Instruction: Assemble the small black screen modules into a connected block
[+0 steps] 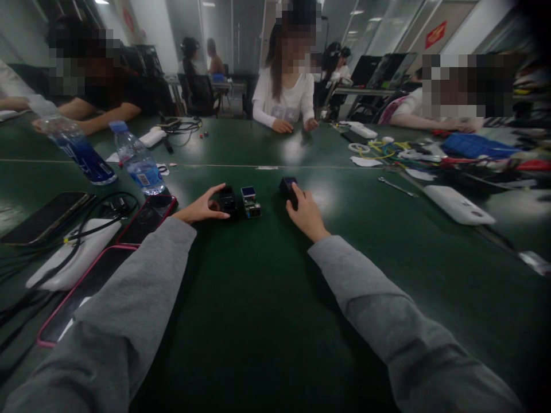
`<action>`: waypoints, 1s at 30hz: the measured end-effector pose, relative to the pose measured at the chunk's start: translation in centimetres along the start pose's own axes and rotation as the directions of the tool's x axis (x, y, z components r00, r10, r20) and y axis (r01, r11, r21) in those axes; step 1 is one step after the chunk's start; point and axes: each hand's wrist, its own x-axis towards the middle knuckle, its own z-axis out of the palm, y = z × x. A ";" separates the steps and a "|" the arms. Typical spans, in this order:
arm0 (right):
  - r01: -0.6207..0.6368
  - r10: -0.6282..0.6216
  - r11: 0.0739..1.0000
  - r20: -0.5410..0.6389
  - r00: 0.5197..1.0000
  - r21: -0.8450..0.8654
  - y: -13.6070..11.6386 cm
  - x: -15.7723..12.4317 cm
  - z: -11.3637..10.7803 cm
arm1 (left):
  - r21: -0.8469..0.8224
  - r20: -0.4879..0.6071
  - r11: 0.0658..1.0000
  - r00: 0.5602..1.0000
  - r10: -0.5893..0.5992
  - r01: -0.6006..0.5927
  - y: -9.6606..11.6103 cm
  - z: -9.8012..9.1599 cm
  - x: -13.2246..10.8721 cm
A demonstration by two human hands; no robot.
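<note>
My left hand [201, 206] has its thumb and forefinger curved around a small black plastic casing [228, 198] on the green table. Just right of that casing lies a small circuit board [250, 203] with a little screen at its far end; neither hand touches it. Farther right, my right hand [306, 213] grips a small black box [287, 184], with fingers over its top and near side. Part of this box is hidden behind the fingers.
On the left are two bottles [144, 172], several phones [148, 219], a white power bank [71, 258] and black cables. A wrench [398, 187], a white device [458, 205] and tangled wires [387, 150] lie on the right. Other people sit across the green table [258, 321].
</note>
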 end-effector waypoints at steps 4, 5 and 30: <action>-0.030 0.030 0.999 -0.019 0.999 0.020 0.1 -0.2 0.1 | 0.102 0.037 0.993 0.998 0.056 -0.059 -0.3 -0.3 0.0; -0.043 0.044 0.999 -0.033 0.998 0.031 0.2 -0.2 0.1 | 0.119 0.041 0.990 0.997 0.065 -0.069 -0.3 -0.3 0.0; 0.126 -0.125 0.992 0.052 0.991 -0.006 -4.5 -2.4 0.5 | 0.062 0.071 0.998 0.997 0.008 -0.012 -0.7 -0.4 0.2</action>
